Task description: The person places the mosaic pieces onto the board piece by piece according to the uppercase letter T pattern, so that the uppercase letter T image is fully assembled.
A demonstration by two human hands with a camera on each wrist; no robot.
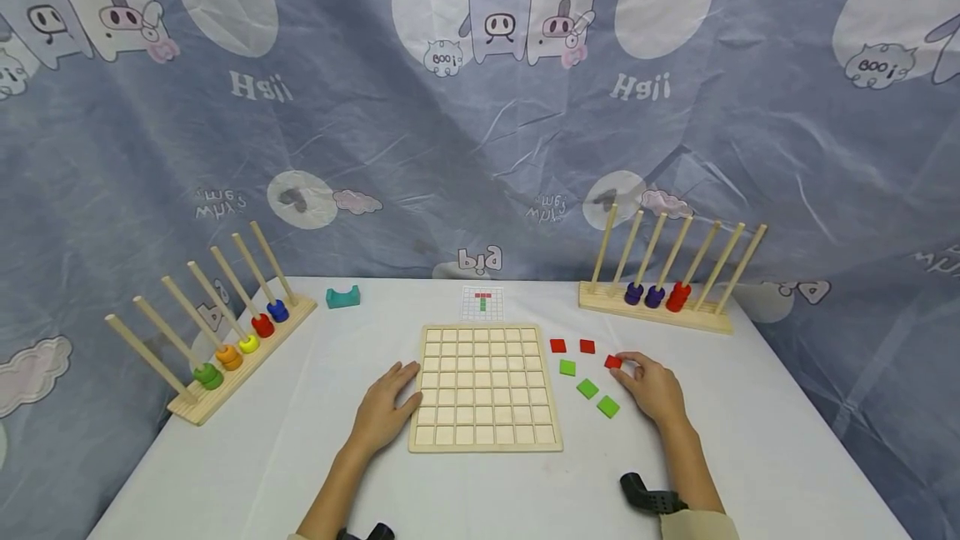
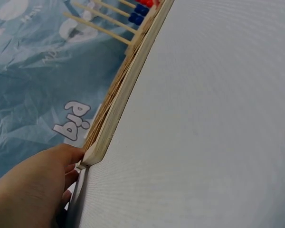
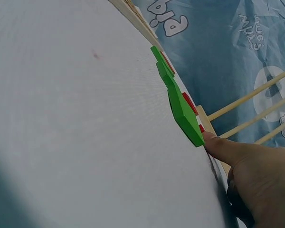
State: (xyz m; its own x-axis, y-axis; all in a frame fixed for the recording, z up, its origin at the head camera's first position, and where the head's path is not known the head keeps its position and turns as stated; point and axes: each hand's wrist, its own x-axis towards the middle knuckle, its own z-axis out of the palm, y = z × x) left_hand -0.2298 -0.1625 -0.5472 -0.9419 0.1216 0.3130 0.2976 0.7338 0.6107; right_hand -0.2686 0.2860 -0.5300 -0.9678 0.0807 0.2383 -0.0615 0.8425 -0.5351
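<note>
A wooden grid board (image 1: 482, 388) with bare square cells lies flat in the middle of the table. My left hand (image 1: 382, 411) rests at its left edge, thumb and fingers relaxed against the frame; the left wrist view shows this hand (image 2: 42, 183) at the board's corner. To the right of the board, my right hand (image 1: 654, 386) pinches a red square tile (image 1: 612, 362) between thumb and fingers, low over the table. Two other red tiles (image 1: 558, 346) lie to its left. Three green tiles (image 1: 587, 388) lie nearer the front, one large in the right wrist view (image 3: 184, 116).
A pattern card (image 1: 482, 304) with a red and green T stands behind the board. Peg racks with coloured beads stand at the left (image 1: 247, 357) and back right (image 1: 652, 307). A teal curved block (image 1: 342, 297) sits at the back left. A printed cloth (image 1: 480, 148) hangs behind the table.
</note>
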